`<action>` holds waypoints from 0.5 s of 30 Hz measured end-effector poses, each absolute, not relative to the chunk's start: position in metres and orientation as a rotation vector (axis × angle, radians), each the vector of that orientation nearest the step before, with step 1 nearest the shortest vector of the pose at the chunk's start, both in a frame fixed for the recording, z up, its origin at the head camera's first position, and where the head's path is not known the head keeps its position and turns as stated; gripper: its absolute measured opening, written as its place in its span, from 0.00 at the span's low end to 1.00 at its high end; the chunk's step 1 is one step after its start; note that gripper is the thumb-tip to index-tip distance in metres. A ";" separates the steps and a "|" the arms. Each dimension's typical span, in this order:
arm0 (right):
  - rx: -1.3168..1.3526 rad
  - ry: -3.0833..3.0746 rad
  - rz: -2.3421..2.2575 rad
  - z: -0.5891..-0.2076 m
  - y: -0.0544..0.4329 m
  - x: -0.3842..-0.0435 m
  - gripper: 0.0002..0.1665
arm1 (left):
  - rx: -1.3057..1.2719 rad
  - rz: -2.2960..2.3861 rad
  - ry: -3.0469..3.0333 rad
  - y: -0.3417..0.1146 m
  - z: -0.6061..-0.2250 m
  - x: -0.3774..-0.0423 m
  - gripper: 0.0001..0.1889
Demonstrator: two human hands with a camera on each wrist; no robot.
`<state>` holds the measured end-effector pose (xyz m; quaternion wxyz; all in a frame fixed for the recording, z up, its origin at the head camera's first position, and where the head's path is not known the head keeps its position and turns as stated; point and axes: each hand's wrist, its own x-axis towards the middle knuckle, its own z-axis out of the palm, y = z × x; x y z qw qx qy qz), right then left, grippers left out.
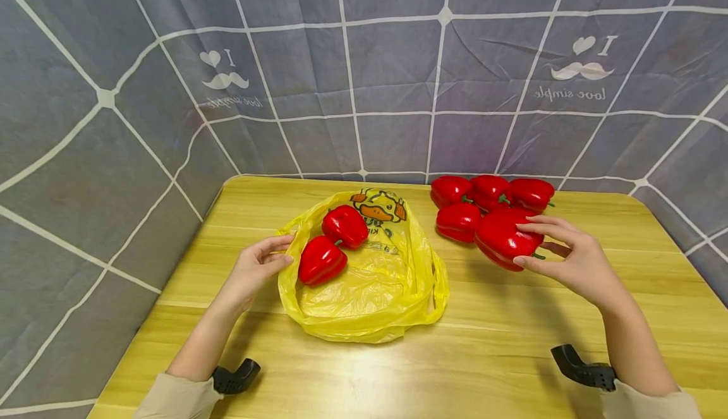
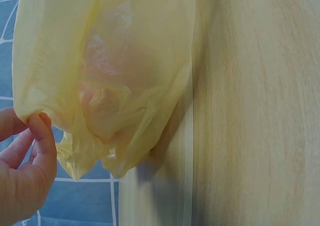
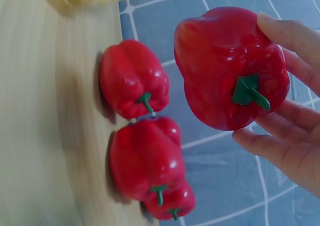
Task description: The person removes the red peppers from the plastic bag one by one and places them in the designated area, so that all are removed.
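Note:
My left hand (image 1: 258,270) pinches the left rim of a yellow plastic bag (image 1: 352,305), as the left wrist view also shows with the bag's edge between thumb and finger. The bag's mouth spreads wide, and two red bell peppers (image 1: 321,261) lie inside at its left. On the right, my right hand (image 1: 574,261) grips another red bell pepper (image 3: 227,70) between thumb and fingers, its green stem turned toward the wrist camera. In the right wrist view this pepper is held up off the table, apart from the others.
Several more red bell peppers (image 1: 489,191) stand grouped at the back right of the wooden table (image 1: 483,356). Behind the table hangs a grey-blue curtain (image 1: 398,84) with white grid lines. The bag's handle loop (image 1: 440,286) lies on the table at its right side.

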<state>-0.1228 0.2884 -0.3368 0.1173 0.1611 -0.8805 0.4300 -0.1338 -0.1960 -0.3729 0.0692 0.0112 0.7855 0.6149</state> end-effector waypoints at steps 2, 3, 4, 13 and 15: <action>0.453 -2.580 1.263 -0.338 0.292 -0.122 0.28 | 0.032 1.852 2.367 -0.196 -0.373 -0.134 0.24; 0.444 -2.581 1.263 -0.339 0.293 -0.121 0.27 | 0.031 1.852 2.368 -0.196 -0.373 -0.134 0.24; 0.430 -2.583 1.267 -0.339 0.295 -0.120 0.27 | 0.029 1.851 2.368 -0.196 -0.374 -0.134 0.24; 0.333 -2.594 1.284 -0.342 0.308 -0.118 0.26 | 0.027 1.859 2.363 -0.196 -0.374 -0.134 0.24; 0.311 -2.596 1.283 -0.343 0.311 -0.117 0.26 | 0.029 1.862 2.359 -0.197 -0.374 -0.134 0.24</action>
